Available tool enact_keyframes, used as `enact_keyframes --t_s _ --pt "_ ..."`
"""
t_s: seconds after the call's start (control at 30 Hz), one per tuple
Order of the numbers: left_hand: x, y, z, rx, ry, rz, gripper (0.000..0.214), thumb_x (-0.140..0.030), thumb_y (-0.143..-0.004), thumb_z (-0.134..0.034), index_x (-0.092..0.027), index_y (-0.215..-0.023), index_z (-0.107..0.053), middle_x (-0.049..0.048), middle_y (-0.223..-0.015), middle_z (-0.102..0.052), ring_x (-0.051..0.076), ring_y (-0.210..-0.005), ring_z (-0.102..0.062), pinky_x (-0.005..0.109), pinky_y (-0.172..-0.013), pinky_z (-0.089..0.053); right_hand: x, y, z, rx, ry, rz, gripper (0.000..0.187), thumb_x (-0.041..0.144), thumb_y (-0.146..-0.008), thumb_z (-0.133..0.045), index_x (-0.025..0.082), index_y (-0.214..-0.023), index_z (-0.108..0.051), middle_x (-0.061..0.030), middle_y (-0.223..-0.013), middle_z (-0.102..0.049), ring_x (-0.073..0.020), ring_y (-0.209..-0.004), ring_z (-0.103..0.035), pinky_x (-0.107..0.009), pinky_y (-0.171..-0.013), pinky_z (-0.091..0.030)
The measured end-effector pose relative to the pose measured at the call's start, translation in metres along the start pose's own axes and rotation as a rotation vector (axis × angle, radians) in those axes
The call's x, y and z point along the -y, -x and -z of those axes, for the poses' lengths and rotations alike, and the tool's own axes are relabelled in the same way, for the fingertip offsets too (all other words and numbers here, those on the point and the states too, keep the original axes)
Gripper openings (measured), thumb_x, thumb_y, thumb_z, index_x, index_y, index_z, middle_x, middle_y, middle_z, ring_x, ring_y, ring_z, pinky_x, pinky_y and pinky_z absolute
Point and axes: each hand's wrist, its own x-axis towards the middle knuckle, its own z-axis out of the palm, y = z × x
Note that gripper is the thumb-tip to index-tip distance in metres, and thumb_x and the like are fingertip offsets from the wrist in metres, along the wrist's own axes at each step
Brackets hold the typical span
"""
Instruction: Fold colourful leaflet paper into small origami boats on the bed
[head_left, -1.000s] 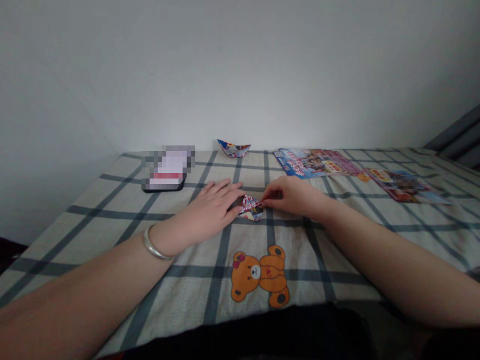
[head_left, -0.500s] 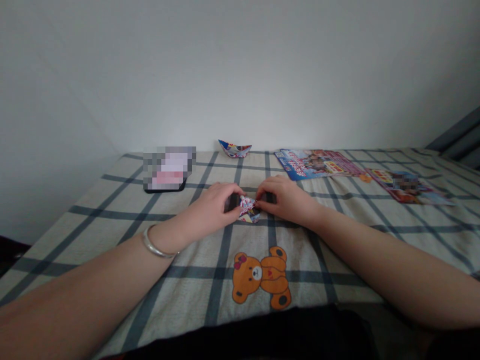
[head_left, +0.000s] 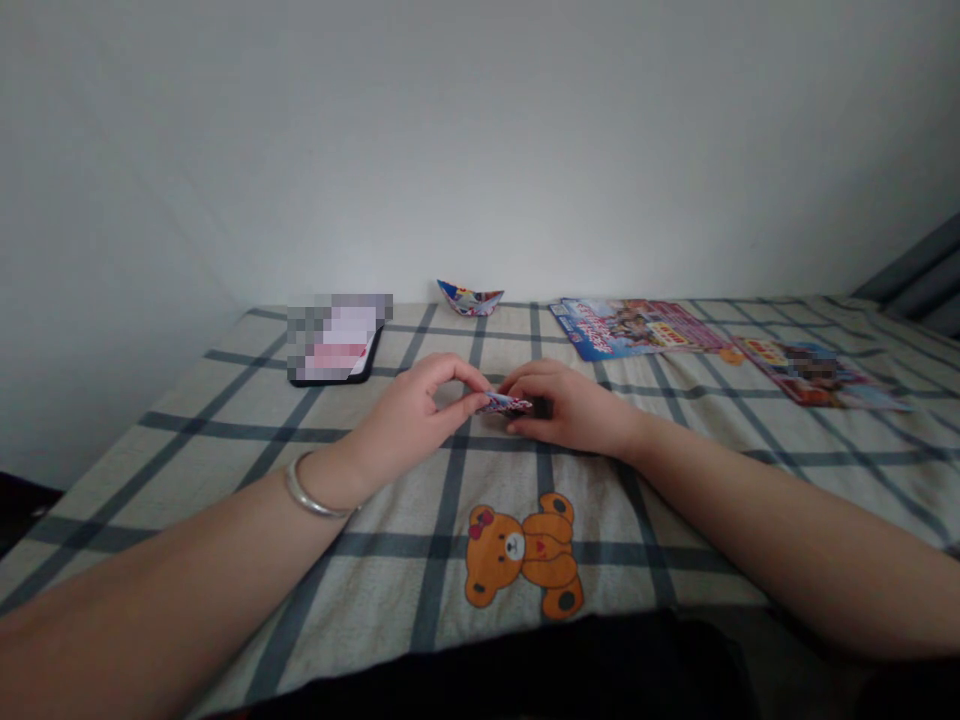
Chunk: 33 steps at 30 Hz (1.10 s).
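Note:
A small piece of folded printed paper (head_left: 504, 403) is held nearly flat just above the cloth, its thin edge facing me. My left hand (head_left: 424, 405), with a silver bangle at the wrist, pinches its left end between thumb and fingers. My right hand (head_left: 566, 405) is at the paper's right end, fingers curved behind it. The right thumb is apart from those fingers, below the paper; whether the fingertips touch it I cannot tell. By the wall stands a folded paper boat (head_left: 472, 299) with a similar print.
A phone (head_left: 341, 340), its screen blurred, lies at the back left. Printed flyers (head_left: 637, 328) and another printed sheet (head_left: 817, 375) lie to the right. The checked cloth (head_left: 315, 590) bears a printed bear (head_left: 521, 555). A pale wall (head_left: 480, 140) rises behind.
The folded paper has tipped from showing its patterned face to showing its narrow edge. My right thumb has come off it and moved down; my left hand still pinches it.

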Motion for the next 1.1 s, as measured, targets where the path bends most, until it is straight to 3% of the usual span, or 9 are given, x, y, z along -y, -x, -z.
enact_keyframes --t_s 0.17,0.33,0.5,0.7,0.83,0.93,1.1 --pt "-0.002 0.0 0.003 0.048 -0.106 -0.126 0.005 -0.023 -0.09 -0.057 -0.021 -0.09 -0.061 0.0014 -0.095 -0.067 0.018 -0.094 -0.061 0.037 -0.087 -0.049 -0.004 0.001 0.001 -0.076 0.052 -0.022 0.008 0.017 -0.082 -0.065 0.02 -0.087 -0.06 -0.0046 -0.103 -0.068 -0.0171 -0.096 -0.06 -0.032 -0.087 -0.045" --pt "-0.004 0.002 0.003 0.087 -0.432 -0.333 0.007 -0.016 -0.088 -0.053 -0.019 -0.093 -0.058 0.0031 -0.096 -0.066 0.019 -0.093 -0.061 0.036 -0.086 -0.048 -0.004 0.003 0.003 -0.131 0.111 0.032 0.011 0.013 -0.083 -0.06 0.02 -0.091 -0.061 -0.0042 -0.105 -0.068 -0.0168 -0.1 -0.06 -0.031 -0.09 -0.045" --pt "-0.005 0.002 0.0 0.143 -0.561 -0.307 0.018 -0.011 -0.085 -0.051 -0.019 -0.099 -0.059 0.0041 -0.098 -0.065 0.02 -0.094 -0.06 0.035 -0.085 -0.047 -0.001 0.004 0.007 -0.109 0.18 0.145 0.018 0.013 -0.087 -0.056 0.02 -0.1 -0.066 -0.0053 -0.108 -0.069 -0.0171 -0.1 -0.061 -0.032 -0.088 -0.047" --pt "0.003 -0.001 0.002 0.232 -0.531 -0.23 0.011 -0.015 -0.088 -0.053 -0.018 -0.093 -0.062 0.0045 -0.094 -0.06 0.019 -0.089 -0.057 0.033 -0.08 -0.048 0.003 0.003 0.01 0.016 0.248 0.23 0.022 0.018 -0.091 -0.054 0.019 -0.108 -0.069 -0.006 -0.105 -0.071 -0.0177 -0.097 -0.062 -0.032 -0.086 -0.048" --pt "0.006 -0.001 0.001 0.26 -0.483 -0.208 0.012 -0.016 -0.09 -0.051 -0.017 -0.095 -0.062 0.0044 -0.095 -0.056 0.018 -0.087 -0.056 0.032 -0.078 -0.048 0.002 0.003 0.008 0.087 0.346 0.304 0.027 0.034 -0.095 -0.054 0.02 -0.113 -0.069 -0.0061 -0.105 -0.071 -0.0193 -0.094 -0.061 -0.033 -0.08 -0.047" --pt "0.005 0.0 0.0 0.272 -0.45 -0.21 0.014 -0.015 -0.089 -0.05 -0.017 -0.094 -0.062 0.0047 -0.097 -0.056 0.018 -0.089 -0.056 0.032 -0.079 -0.048 0.003 0.003 0.006 0.09 0.402 0.336 0.034 0.044 -0.094 -0.052 0.021 -0.112 -0.07 -0.0058 -0.1 -0.07 -0.0192 -0.087 -0.06 -0.032 -0.073 -0.045" --pt "-0.003 0.001 0.002 0.284 -0.396 -0.281 0.012 -0.017 -0.088 -0.052 -0.017 -0.09 -0.063 0.005 -0.099 -0.058 0.017 -0.093 -0.057 0.032 -0.083 -0.047 0.006 0.004 0.005 0.07 0.48 0.322 0.032 0.044 -0.095 -0.051 0.021 -0.103 -0.071 -0.0043 -0.09 -0.068 -0.018 -0.081 -0.058 -0.031 -0.068 -0.04"
